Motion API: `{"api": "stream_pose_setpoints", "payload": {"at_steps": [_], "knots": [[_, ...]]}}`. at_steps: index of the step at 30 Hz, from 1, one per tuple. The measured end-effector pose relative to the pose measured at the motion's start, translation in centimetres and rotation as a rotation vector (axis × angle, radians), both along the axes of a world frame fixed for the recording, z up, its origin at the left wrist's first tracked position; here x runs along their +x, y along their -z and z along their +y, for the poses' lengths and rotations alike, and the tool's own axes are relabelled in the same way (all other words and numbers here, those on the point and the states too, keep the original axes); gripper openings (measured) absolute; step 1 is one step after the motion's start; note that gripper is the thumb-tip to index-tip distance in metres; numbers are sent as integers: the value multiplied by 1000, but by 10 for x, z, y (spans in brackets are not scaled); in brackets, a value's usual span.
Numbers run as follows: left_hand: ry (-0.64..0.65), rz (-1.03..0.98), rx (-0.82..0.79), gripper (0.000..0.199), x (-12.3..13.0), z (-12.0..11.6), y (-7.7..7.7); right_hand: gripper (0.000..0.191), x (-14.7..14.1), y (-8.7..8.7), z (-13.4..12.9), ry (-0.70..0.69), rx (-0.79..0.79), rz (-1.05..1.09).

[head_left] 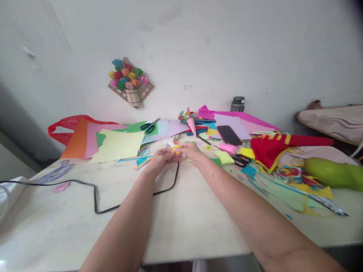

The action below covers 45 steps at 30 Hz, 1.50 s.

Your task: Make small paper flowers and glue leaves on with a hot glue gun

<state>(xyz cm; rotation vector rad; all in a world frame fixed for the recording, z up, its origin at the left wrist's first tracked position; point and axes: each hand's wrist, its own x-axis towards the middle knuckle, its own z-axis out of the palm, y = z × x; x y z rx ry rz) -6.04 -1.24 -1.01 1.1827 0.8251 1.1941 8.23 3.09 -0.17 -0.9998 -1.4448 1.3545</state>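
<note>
Near the middle of the table, my left hand [162, 159] and my right hand [190, 152] meet around a small yellow paper piece [176, 149]. Fingers of both hands are closed on it. Just behind the fingertips a white object [169, 143] shows; its lower part is hidden by my hands. A black cable [176, 177] runs beneath my left forearm and up toward my hands. Small blue paper pieces [141, 161] lie left of my left hand, and a yellow flower cutout [208, 148] lies right of my right hand.
Coloured sheets [119, 146], black scissors [150, 125] and a pink paper cone [191, 126] lie at the back. Rightward are a phone [229, 135], more scissors [240, 160], red cloth [266, 151], paper scraps [286, 194] and a green object [323, 173]. A bottle [237, 104] stands behind.
</note>
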Motion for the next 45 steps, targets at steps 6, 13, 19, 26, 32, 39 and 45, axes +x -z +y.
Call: {"api": "stream_pose_setpoints", "payload": {"at_steps": [6, 13, 19, 26, 32, 39, 45], "knots": [[-4, 0, -14, 20, 2, -1, -2, 29, -1, 2, 1, 15, -8, -11], [-14, 2, -37, 20, 0, -1, -2, 40, 2, 0, 1, -15, -47, -21], [-24, -22, -39, 17, -1, -2, -2, 42, 7, -9, -2, -12, -105, 6], [-40, -36, -27, 19, -1, -2, -2, 23, 4, -11, -7, 43, -75, 16], [-24, -36, -39, 17, -1, 0, -2, 18, 4, -11, -9, 55, -25, 35], [-74, -11, -33, 22, -1, 2, -4, 17, 4, -9, -7, 2, 23, 21], [-134, 109, -11, 33, 2, 1, -2, 17, 1, -6, -7, -8, 84, -26]]}}
